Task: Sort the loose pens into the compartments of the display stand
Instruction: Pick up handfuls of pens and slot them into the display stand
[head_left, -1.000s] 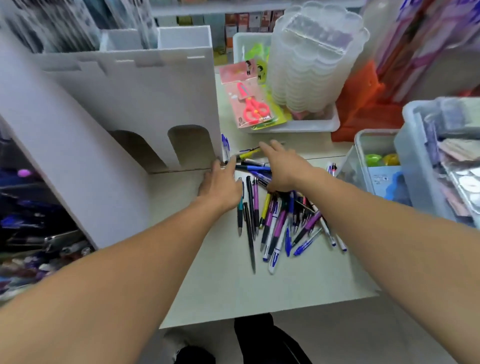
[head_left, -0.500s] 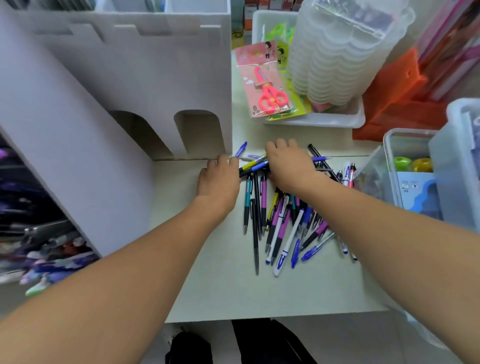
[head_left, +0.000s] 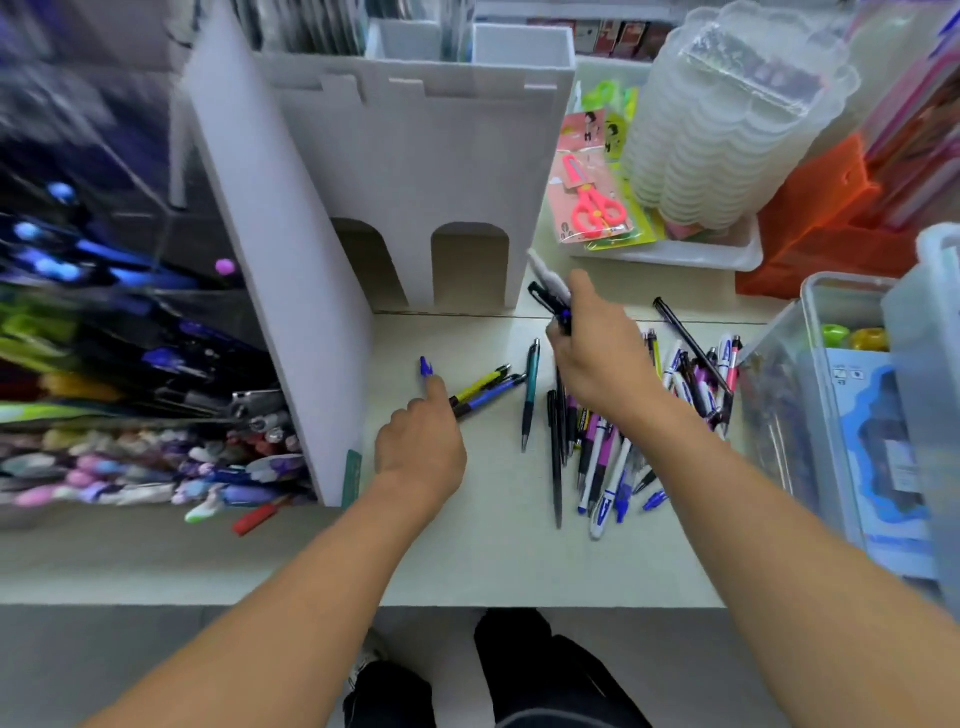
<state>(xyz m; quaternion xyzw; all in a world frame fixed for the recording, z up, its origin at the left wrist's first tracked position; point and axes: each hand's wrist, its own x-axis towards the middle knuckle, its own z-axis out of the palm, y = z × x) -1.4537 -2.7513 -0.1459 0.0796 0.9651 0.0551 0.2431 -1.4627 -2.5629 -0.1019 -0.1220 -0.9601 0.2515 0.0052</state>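
**Both hands lift pens from the loose pile**

Gripping a blue pen, the left hand sits low over the table, its fingers curled and the pen's blue end poking out past the fingertips. To the far left, the display stand rises as a white slanted panel, and its compartments hold many pens, blurred in this view. Two arched openings show in the stand's white front wall. Just right of the left hand, a yellow pen and a dark blue pen lie side by side on the table, with a teal pen near them.

Further right, the right hand is raised above the pile and clutches a small bundle of pens, white and black ends sticking up from its fist. Beneath and beside it the loose pens lie scattered on the table. Behind them, packaged pink scissors lean on a white tray holding stacked clear containers. Clear storage bins stand at the right edge.
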